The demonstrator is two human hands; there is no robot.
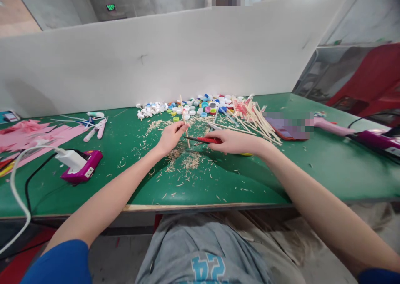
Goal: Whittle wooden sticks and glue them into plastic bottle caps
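Observation:
My left hand (171, 139) pinches a thin wooden stick (181, 105), which stands nearly upright over the table. My right hand (233, 141) is closed around a slim red-handled knife (201, 140). Its dark blade points left and meets or crosses the lower part of the stick; exact contact is too small to tell. Beneath both hands, wood shavings (190, 161) lie scattered on the green table (125, 188). Just beyond the right hand is a loose pile of similar sticks (258, 119).
Colourful bottle caps (200, 105) are heaped along the white partition (156, 63). At left are pink paper sheets (59, 136), a purple power strip (86, 167) with a white plug, and cables. A purple phone-like object (281, 125) lies at right.

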